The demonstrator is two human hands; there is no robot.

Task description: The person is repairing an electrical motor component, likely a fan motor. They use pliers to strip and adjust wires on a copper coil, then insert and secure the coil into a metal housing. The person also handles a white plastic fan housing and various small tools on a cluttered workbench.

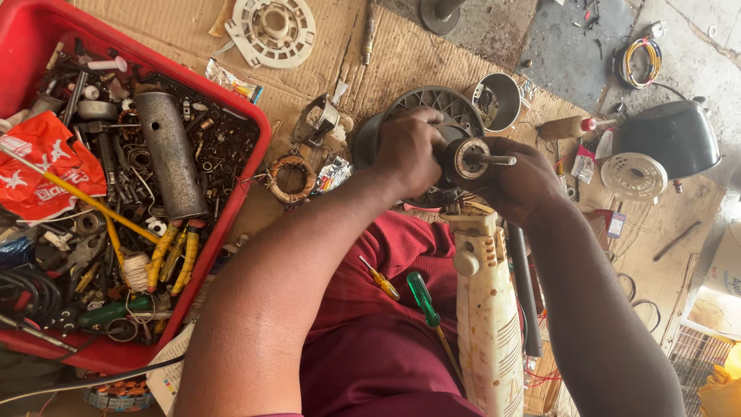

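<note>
Lying nearest on the person's maroon-clothed lap are a green-handled screwdriver and a smaller yellow-handled screwdriver, with a grubby white fan stand running up between the knees. Just above its top end, both hands are closing around a fan motor. The left hand is curling over the dark housing from the side, fingers wrapped and pressing. The right hand is cupping the other side, fingers folded around the body below the bare steel shaft that is sticking out.

That motor is looking dense and heavy for its size, rigid, probably greasy; the round housing is seeming the sound place to grip, not the thin shaft or any loose wiring. Behind it a grey plastic fan guard is resting on the cardboard, brittle-looking at the ribs. Further left, a red crate of tools and scrap is sitting, and a white round plastic part is lying beyond.
</note>
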